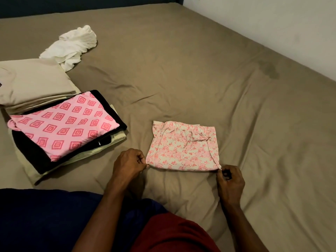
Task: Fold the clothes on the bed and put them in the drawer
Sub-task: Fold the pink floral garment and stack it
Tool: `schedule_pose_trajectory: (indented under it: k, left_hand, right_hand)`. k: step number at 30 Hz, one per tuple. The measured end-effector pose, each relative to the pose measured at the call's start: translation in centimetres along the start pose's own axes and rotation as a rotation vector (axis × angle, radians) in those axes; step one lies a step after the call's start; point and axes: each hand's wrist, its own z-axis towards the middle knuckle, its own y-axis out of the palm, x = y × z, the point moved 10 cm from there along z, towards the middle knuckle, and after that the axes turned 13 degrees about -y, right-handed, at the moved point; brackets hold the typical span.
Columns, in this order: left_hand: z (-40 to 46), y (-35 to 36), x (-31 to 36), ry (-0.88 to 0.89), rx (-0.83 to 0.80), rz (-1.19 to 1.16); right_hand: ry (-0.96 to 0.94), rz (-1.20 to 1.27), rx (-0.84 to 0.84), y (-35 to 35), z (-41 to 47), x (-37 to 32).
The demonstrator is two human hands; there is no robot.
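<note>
A cream garment with a pink flower print (183, 146) lies folded into a small rectangle on the bed (200, 73). My left hand (129, 165) pinches its near left corner. My right hand (230, 180) pinches its near right corner. To the left sits a stack of folded clothes: a pink diamond-patterned piece (63, 124) on top of a black one (32, 153) and pale green cloth (116, 140). A folded beige garment (34, 82) lies behind that stack. A crumpled white garment (72, 46) lies unfolded farther back.
The brown sheet is wrinkled around the clothes and has a dark stain (271, 70) at the right. A white wall (272, 24) runs along the bed's far right side. A dark blue cloth (45, 219) covers the near left corner.
</note>
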Motion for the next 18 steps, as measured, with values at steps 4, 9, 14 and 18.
schedule_pose_trajectory:
  k: [4, 9, 14, 18]
  left_hand:
    - [0.1, -0.6, 0.0, 0.014, 0.075, 0.038]
    - [0.1, -1.0, 0.1, 0.037, 0.122, 0.053]
    - [-0.8, -0.5, 1.2, 0.138, 0.105, 0.135]
    - [-3.9, 1.4, 5.0, 0.516, 0.171, 0.302]
  right_hand:
    - [-0.058, -0.038, -0.058, -2.1, 1.5, -0.1]
    - [-0.237, -0.205, -0.346, -1.4, 3.2, 0.1]
    - [-0.07, -0.055, -0.317, -1.8, 3.9, 0.8]
    - [-0.338, -0.144, -0.448, 0.3, 2.5, -3.0]
